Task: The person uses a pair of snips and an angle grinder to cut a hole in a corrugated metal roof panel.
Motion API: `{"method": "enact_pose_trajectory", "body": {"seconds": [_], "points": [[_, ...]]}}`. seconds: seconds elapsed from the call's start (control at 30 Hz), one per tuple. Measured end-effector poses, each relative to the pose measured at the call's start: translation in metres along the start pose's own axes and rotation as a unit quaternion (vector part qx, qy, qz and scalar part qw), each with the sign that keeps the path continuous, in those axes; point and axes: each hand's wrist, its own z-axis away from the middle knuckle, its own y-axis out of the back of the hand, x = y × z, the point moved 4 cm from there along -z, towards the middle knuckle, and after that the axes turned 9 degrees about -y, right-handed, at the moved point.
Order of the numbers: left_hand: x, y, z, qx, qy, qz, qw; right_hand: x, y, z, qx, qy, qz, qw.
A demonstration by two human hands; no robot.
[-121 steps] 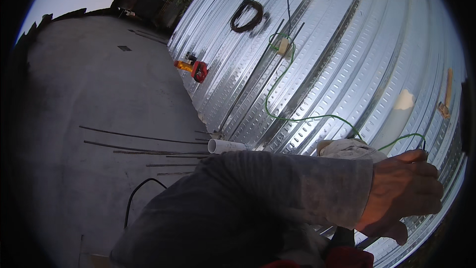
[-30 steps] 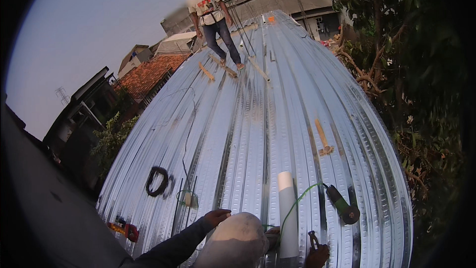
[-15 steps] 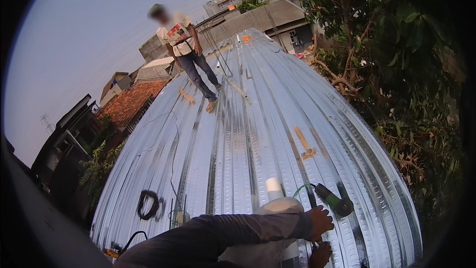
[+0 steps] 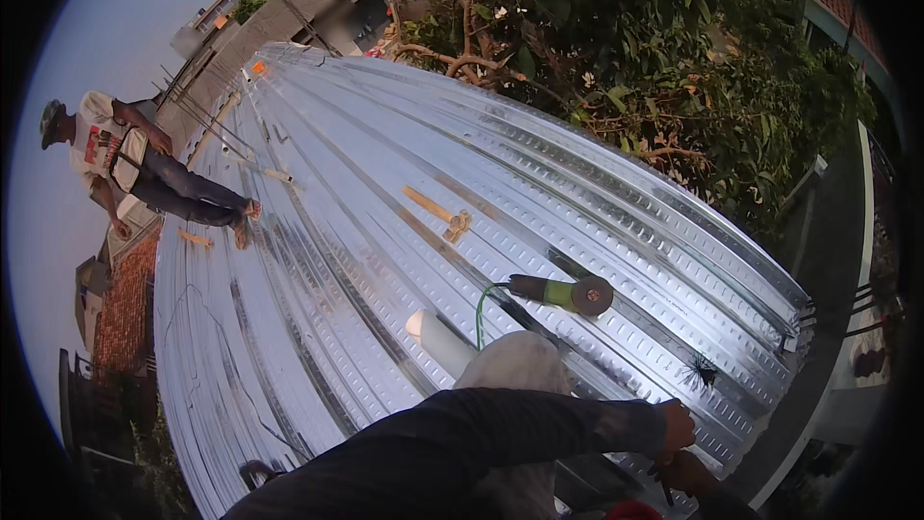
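Observation:
My left hand (image 4: 677,427), at the end of a dark sleeve reaching across from the lower left, is closed in a fist-like curl low over the ribbed metal decking (image 4: 385,279). Just below it, almost touching, is my right hand (image 4: 687,473), fingers bent around a small dark thing too unclear to name. What the left fingers hold, if anything, is hidden. Beyond the hands lies a green and black angle grinder (image 4: 563,293) with a green cord. A dark tuft of thin strands (image 4: 701,371) rests near my left hand.
A white pipe (image 4: 445,344) lies beside my bent knee (image 4: 520,362). Farther off is a wooden-handled hammer (image 4: 433,210). Another person (image 4: 144,154) stands on the decking at the left. Tree branches (image 4: 577,67) border the far side; the decking's edge (image 4: 770,429) drops off at right.
The view has swung to the right, so the grinder, hammer and other person sit farther left. My hands have moved toward the right edge and come close together, the left now curled.

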Motion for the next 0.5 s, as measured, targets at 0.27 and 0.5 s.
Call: {"method": "enact_pose_trajectory", "body": {"seconds": [0.27, 0.5], "points": [[0.049, -0.019, 0.068, -0.215, -0.114, 0.031, 0.970, 0.127, -0.032, -0.004, 0.016, 0.033, -0.422, 0.906], [0.021, -0.010, 0.070, -0.212, -0.025, 0.124, 0.969, 0.093, -0.086, -0.086, 0.005, 0.166, -0.728, 0.665]]}}
